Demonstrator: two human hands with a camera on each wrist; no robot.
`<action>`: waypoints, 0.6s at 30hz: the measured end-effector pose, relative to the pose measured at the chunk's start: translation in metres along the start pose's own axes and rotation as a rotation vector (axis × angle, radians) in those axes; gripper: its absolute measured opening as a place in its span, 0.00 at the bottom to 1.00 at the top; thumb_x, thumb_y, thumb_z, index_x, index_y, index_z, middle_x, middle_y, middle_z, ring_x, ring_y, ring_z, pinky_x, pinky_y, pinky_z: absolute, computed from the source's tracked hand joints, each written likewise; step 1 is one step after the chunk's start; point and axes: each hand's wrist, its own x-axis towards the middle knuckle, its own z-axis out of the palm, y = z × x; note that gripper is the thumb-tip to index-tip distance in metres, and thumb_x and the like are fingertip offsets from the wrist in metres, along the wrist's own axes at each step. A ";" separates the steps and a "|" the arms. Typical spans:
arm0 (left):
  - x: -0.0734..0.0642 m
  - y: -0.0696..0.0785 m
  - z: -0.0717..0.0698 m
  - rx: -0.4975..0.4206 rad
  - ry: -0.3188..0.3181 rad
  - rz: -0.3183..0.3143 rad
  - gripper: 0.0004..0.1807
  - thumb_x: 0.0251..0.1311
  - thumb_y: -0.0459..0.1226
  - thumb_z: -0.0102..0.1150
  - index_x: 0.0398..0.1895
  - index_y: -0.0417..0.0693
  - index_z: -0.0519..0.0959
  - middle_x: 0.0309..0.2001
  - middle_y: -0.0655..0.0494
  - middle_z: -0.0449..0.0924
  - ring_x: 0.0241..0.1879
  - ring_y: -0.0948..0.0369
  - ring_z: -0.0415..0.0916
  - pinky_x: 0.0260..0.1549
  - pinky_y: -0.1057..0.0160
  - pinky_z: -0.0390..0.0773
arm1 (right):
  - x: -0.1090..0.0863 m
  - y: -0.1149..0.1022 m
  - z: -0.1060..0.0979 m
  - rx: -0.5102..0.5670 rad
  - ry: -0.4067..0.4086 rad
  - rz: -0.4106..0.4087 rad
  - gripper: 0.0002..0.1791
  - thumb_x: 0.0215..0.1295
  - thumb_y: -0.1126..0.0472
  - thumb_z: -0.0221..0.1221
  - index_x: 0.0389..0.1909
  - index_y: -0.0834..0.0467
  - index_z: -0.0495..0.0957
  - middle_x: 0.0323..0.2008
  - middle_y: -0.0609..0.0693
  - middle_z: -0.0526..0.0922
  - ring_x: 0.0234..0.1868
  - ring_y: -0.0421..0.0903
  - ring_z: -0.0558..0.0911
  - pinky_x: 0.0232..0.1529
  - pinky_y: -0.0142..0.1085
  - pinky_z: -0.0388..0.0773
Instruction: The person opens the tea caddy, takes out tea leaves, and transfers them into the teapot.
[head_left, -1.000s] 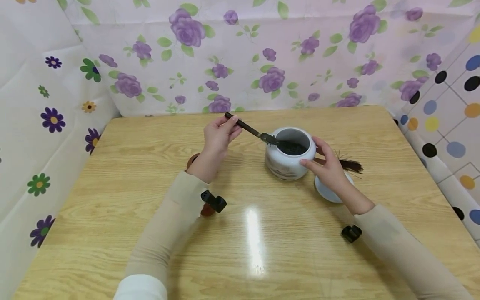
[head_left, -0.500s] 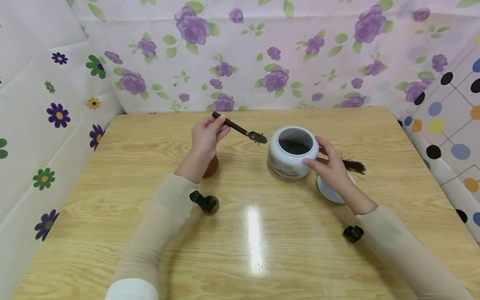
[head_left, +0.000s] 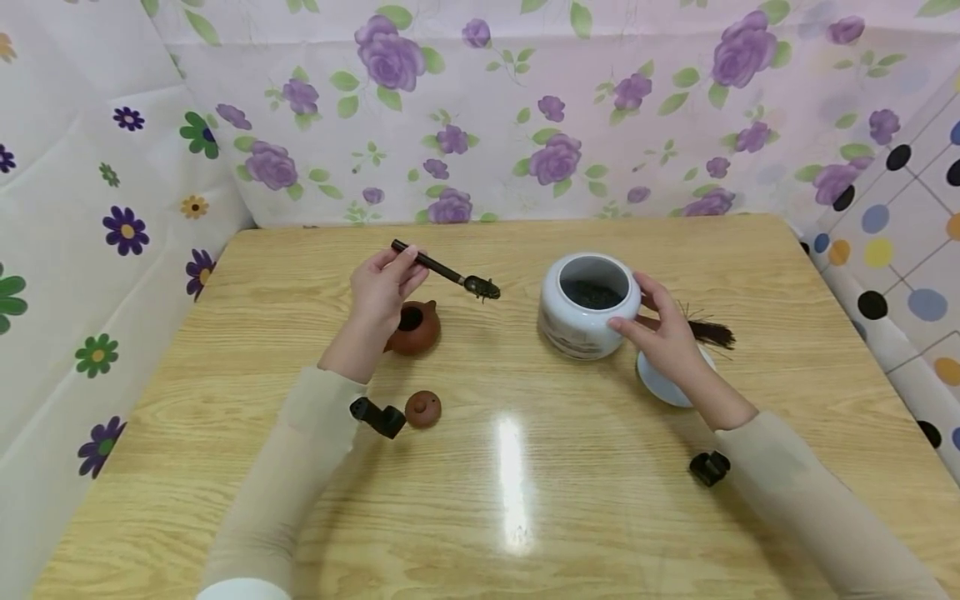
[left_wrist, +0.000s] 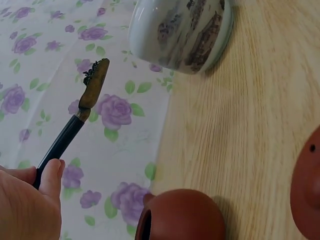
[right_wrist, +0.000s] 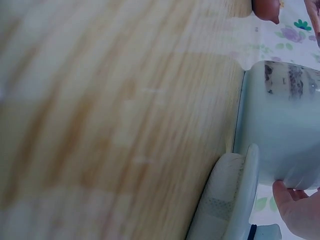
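My left hand [head_left: 381,287] pinches the dark handle of a tea scoop [head_left: 438,268], raised above the table. Dark tea leaves [head_left: 482,289] are heaped on the scoop's head, some poking over its edge. Just below that hand sits a brown clay teapot [head_left: 417,332], uncovered, its dark opening partly behind the hand. Around the right side of a white ceramic jar [head_left: 581,332] my right hand [head_left: 658,329] rests its thumb and fingers, gripping near the rim. The jar stands open with dark tea leaves inside. In the left wrist view the loaded scoop [left_wrist: 93,89] is tilted upward.
The small clay teapot lid [head_left: 423,409] lies in front of the teapot. Under my right forearm is the white jar lid [head_left: 663,385], partly covered. A dark-bristled brush [head_left: 711,334] lies beyond it. Patterned cloth [head_left: 480,108] hangs behind the table.
My left hand has carried the scoop of tea leaves out from over the jar, leftward to near the teapot. The teapot and its lid have come into view. My right hand keeps its grip.
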 end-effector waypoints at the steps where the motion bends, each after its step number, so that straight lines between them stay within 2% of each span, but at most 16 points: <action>1: -0.001 0.001 -0.002 0.000 0.000 0.001 0.06 0.64 0.29 0.54 0.42 0.38 0.76 0.34 0.52 0.83 0.28 0.65 0.83 0.37 0.70 0.82 | -0.001 -0.003 0.000 -0.001 0.001 -0.002 0.40 0.62 0.67 0.61 0.72 0.62 0.53 0.68 0.61 0.61 0.64 0.57 0.66 0.53 0.22 0.73; 5: -0.006 0.005 -0.013 0.000 0.005 0.007 0.05 0.64 0.28 0.54 0.41 0.37 0.74 0.30 0.54 0.84 0.27 0.65 0.83 0.36 0.70 0.82 | 0.000 -0.004 0.001 0.000 -0.002 -0.009 0.39 0.62 0.69 0.61 0.71 0.64 0.54 0.67 0.62 0.61 0.63 0.58 0.66 0.53 0.21 0.72; 8: -0.012 0.009 -0.022 -0.008 0.003 0.012 0.03 0.64 0.28 0.54 0.39 0.36 0.74 0.28 0.53 0.85 0.26 0.64 0.84 0.36 0.70 0.82 | 0.002 0.002 0.001 0.012 0.002 -0.021 0.39 0.61 0.68 0.61 0.72 0.62 0.54 0.67 0.61 0.61 0.63 0.58 0.66 0.51 0.19 0.72; 13: -0.018 0.015 -0.037 -0.033 -0.002 0.029 0.03 0.63 0.27 0.55 0.37 0.35 0.74 0.28 0.52 0.86 0.27 0.64 0.84 0.36 0.70 0.82 | 0.002 0.002 0.001 0.013 0.014 -0.028 0.40 0.61 0.67 0.63 0.72 0.61 0.55 0.67 0.61 0.62 0.63 0.57 0.67 0.51 0.18 0.72; 18: -0.021 0.017 -0.054 -0.048 0.019 0.032 0.02 0.62 0.28 0.56 0.35 0.36 0.76 0.29 0.52 0.86 0.27 0.64 0.84 0.37 0.70 0.82 | 0.000 0.001 0.000 0.011 0.010 -0.016 0.40 0.62 0.66 0.62 0.72 0.60 0.54 0.67 0.60 0.63 0.63 0.56 0.67 0.52 0.19 0.72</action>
